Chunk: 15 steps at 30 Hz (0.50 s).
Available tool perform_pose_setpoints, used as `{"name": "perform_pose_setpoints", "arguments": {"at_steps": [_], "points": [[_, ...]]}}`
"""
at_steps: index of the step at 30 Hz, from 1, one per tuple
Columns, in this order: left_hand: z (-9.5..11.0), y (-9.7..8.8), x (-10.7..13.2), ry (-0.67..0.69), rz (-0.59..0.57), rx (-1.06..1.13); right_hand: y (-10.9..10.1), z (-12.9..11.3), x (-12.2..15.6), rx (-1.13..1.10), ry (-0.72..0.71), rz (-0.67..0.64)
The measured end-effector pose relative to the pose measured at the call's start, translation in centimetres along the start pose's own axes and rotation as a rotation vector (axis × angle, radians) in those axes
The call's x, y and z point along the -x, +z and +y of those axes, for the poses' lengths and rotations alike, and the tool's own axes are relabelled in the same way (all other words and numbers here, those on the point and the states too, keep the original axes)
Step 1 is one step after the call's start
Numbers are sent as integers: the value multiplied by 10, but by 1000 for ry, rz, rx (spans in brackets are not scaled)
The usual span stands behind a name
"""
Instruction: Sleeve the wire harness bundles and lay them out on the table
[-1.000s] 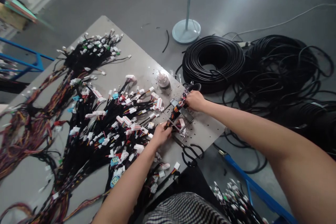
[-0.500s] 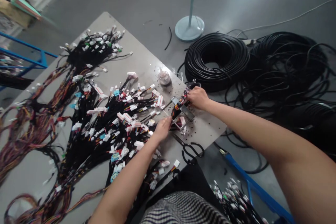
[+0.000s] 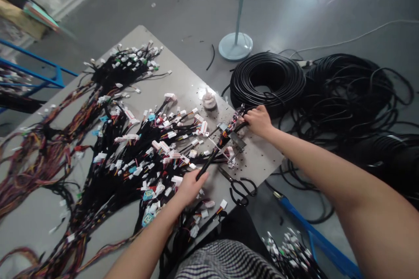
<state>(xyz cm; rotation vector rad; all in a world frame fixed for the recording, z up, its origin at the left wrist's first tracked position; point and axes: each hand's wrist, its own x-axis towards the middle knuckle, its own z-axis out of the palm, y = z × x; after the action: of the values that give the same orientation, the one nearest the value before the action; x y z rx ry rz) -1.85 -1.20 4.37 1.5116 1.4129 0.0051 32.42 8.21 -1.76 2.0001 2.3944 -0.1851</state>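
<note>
My left hand [image 3: 191, 185] is closed around a black sleeved cable [image 3: 207, 164] that runs up and to the right. The cable leads into a bundle of coloured wires [image 3: 225, 134], which lies across a small metal fixture [image 3: 238, 140] near the table corner. At the upper end of this bundle, my right hand [image 3: 260, 121] is closed on a dark, tube-like piece, mostly covered by the fingers. Black-handled scissors [image 3: 241, 189] lie just below the fixture. White connectors [image 3: 231, 154] sit beside the fixture on the table.
Wire harnesses [image 3: 131, 152] with white connectors spread over the table [image 3: 183, 76]. A small bottle [image 3: 208, 99] stands near the far edge. Coils of black tubing [image 3: 266, 76] lie on the floor by a round stand base [image 3: 235, 46]. A blue frame [image 3: 314, 231] is at the lower right.
My left hand has slid down and left, away from the fixture, exposing a length of black cable. My right hand has shifted slightly right. The view has tilted a little.
</note>
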Motion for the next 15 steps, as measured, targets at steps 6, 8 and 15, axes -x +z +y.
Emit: {"name": "perform_pose_setpoints", "arguments": {"at_steps": [6,8,15], "points": [[-121,-48,135,-179,42,-413,-39,-29,87,-256,282,402],[-166,-59,174,-233,55,-475,-43,-88,127,-479,415,441],[-324,-88,315,-385,81,-623,-5,-253,93,-1492,908,154]]}}
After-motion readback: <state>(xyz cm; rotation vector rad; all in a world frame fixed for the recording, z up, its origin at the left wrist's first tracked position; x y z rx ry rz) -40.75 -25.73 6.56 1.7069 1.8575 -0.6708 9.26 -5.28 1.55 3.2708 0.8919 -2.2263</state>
